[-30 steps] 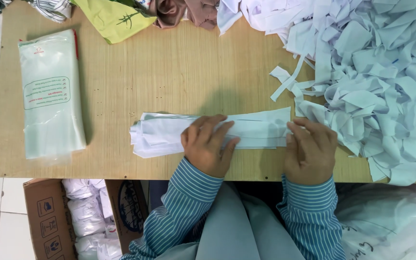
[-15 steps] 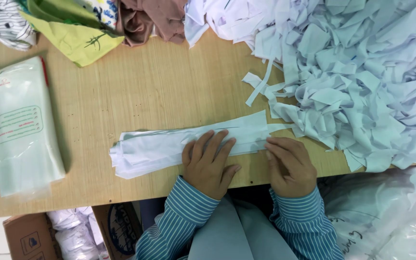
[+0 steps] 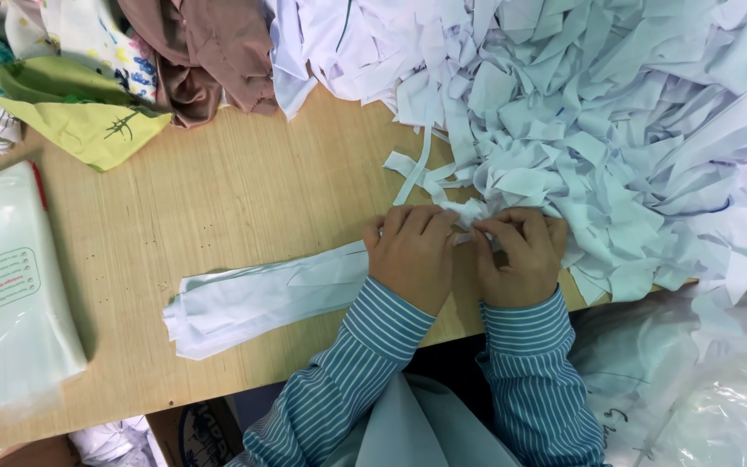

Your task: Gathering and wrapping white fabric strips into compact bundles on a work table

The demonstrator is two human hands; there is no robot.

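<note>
A flat stack of long pale blue-white fabric strips [image 3: 261, 298] lies along the front of the wooden table [image 3: 218, 199]. My left hand [image 3: 412, 255] rests on the stack's right end, its fingertips pinching a strip. Right beside it, my right hand [image 3: 520, 255] pinches the same small piece of pale fabric [image 3: 469, 216] at the edge of a big heap of cut strips [image 3: 616, 130]. Both fingertips meet over that piece. Striped blue sleeves cover both wrists.
A clear plastic bag of folded goods [image 3: 10, 294] lies at the left edge. Yellow-green [image 3: 88, 125], floral and brown cloth [image 3: 201, 60] are piled at the back left. More bagged white fabric [image 3: 702, 389] sits below the table at the right.
Both hands have slid to the right along the stack, from pressing it flat to pinching a strip at the heap's edge. The camera view has shifted right and closer.
</note>
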